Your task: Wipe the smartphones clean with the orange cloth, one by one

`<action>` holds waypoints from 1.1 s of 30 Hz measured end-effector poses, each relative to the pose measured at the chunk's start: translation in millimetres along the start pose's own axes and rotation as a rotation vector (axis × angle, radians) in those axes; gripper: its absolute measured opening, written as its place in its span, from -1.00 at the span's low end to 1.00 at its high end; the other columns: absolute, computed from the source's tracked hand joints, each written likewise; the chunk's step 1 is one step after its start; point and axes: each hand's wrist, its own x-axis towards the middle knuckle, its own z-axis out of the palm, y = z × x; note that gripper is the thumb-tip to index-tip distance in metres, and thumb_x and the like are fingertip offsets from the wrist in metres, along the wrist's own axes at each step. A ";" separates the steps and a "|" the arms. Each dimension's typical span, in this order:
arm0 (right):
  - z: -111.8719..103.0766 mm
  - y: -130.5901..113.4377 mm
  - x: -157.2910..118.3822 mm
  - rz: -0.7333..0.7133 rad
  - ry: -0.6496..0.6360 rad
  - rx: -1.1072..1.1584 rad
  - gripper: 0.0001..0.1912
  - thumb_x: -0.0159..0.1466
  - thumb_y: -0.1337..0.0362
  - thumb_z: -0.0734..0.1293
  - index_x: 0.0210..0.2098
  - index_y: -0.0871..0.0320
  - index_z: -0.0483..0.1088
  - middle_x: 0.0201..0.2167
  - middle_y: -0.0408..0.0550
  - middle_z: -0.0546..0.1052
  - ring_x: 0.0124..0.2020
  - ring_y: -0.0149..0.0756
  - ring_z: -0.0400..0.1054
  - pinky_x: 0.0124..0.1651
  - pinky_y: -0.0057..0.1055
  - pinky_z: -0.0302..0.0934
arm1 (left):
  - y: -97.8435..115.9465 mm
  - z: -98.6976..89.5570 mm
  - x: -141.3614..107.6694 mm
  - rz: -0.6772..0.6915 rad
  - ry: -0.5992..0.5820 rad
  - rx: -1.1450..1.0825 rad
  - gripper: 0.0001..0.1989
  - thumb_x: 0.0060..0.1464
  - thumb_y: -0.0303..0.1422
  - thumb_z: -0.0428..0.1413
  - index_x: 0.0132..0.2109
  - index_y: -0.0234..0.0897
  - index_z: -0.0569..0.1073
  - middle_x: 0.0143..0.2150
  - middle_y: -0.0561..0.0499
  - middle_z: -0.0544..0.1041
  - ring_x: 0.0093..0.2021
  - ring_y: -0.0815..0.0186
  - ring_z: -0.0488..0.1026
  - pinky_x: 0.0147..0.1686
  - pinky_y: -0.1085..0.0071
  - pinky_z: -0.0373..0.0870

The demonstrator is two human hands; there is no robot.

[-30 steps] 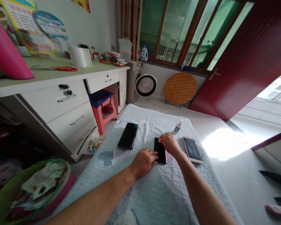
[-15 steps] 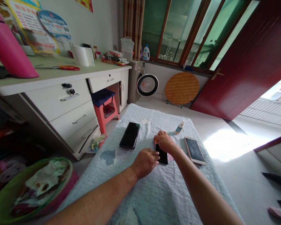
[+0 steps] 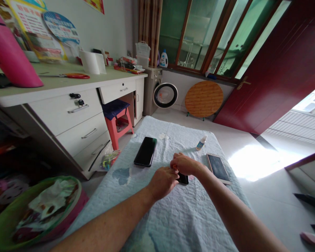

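A small black smartphone (image 3: 184, 179) lies on the quilted cloth, its upper part hidden beneath my hands. My left hand (image 3: 163, 181) grips its left edge, fingers closed and reaching onto the screen. Over the same screen my right hand (image 3: 183, 163) is closed on a small orange thing (image 3: 175, 167), mostly covered by the fingers; its kind does not show. A larger black phone (image 3: 146, 151) rests screen up to the left. To the right lie a phone with a light-coloured frame (image 3: 218, 169) and, behind it, a small spray bottle (image 3: 201, 143).
The pale blue quilted cloth (image 3: 157, 131) covers the surface under the phones. On the left are a desk with drawers (image 3: 76, 127), a red stool (image 3: 120, 124) and a green and pink basket (image 3: 78, 203). A washing machine door (image 3: 166, 95) hangs open behind.
My right hand has moved down the phone's screen, toward me and slightly left, with the orange thing in it. The left hand and the phone have stayed in place.
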 end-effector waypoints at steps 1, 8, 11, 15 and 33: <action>0.1 0.3 0.6 0.000 0.007 -0.006 -0.83 0.17 0.39 0.30 -0.36 0.08 0.54 -0.27 0.00 0.41 -0.20 -0.25 0.21 -0.24 -0.45 0.04 | 0.0 0.4 0.0 0.002 -0.002 0.000 -0.90 0.07 -0.42 0.24 -0.22 -0.24 0.51 -0.13 0.01 0.57 -0.15 0.21 0.49 -0.10 0.30 0.36; -0.2 7.9 9.0 0.047 0.099 -0.092 -0.84 0.19 0.38 0.30 -0.37 0.11 0.53 -0.27 0.04 0.42 -0.22 -0.25 0.20 -0.21 -0.44 0.04 | -1.2 3.0 -1.0 0.001 0.020 0.011 -0.87 0.08 -0.41 0.23 -0.18 -0.23 0.53 -0.06 -0.01 0.56 -0.13 0.20 0.48 -0.10 0.26 0.36; 0.0 17.3 14.3 0.074 0.119 -0.095 -0.82 0.20 0.41 0.27 -0.34 0.12 0.53 -0.25 0.04 0.42 -0.20 -0.25 0.21 -0.18 -0.43 0.05 | -1.1 1.9 -0.2 -0.014 0.023 0.012 -0.86 0.04 -0.40 0.26 -0.20 -0.21 0.55 -0.09 0.00 0.58 -0.17 0.19 0.46 -0.12 0.25 0.35; 0.1 30.1 22.0 0.107 0.145 -0.075 -0.78 0.21 0.42 0.25 -0.28 0.11 0.53 -0.22 0.04 0.42 -0.18 -0.25 0.22 -0.13 -0.43 0.05 | -1.2 -0.1 1.6 -0.024 0.064 -0.010 -0.81 -0.04 -0.39 0.32 -0.21 -0.19 0.55 -0.12 0.04 0.59 -0.10 0.18 0.42 -0.02 0.21 0.30; 4.6 60.0 33.1 0.306 0.178 -0.067 -0.73 0.20 0.42 0.23 -0.21 0.13 0.53 -0.26 0.06 0.49 -0.22 -0.26 0.35 -0.14 -0.42 0.12 | 4.0 -7.8 3.6 -0.046 -0.027 0.004 -0.84 0.06 -0.34 0.24 -0.17 -0.19 0.55 -0.04 0.04 0.57 -0.14 0.21 0.40 -0.04 0.22 0.27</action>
